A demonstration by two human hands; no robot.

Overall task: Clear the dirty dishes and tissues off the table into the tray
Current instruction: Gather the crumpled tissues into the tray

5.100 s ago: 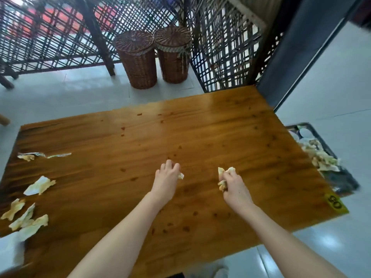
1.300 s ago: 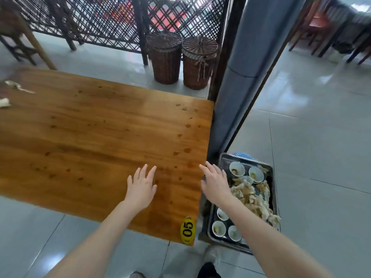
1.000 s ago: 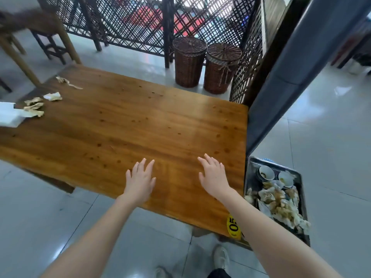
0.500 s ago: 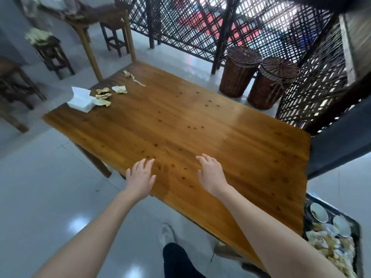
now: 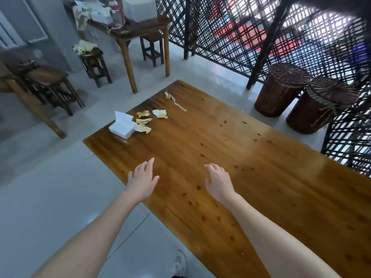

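1. The view has swung away from the tray end of the glossy brown wooden surface (image 5: 251,157) toward its far end. The metal tray of bowls and used tissues, at 4 o'clock a second ago, is now out of frame.
2. Left hand (image 5: 141,178) and right hand (image 5: 218,181) are both empty, fingers loosely spread. They are apart from each other over the near edge, and I can't tell if they touch the wood.
3. My read is that the last handful is dropped off and the person is heading for the next batch.
4. Still to clear are crumpled yellow-stained white tissues (image 5: 143,121) at 11 o'clock from the hands, well apart from them. They lie just beside a white rectangular tissue pack (image 5: 122,127). A thin twisted tissue strip (image 5: 168,95) lies at 12 o'clock, near the far corner.
5. No dishes show on the surface.
6. The tissue count is unclear because pieces overlap and one touches the pack. The dark spots on the wood could be stains or knots. The surface's 3 o'clock end is cut off by the frame.
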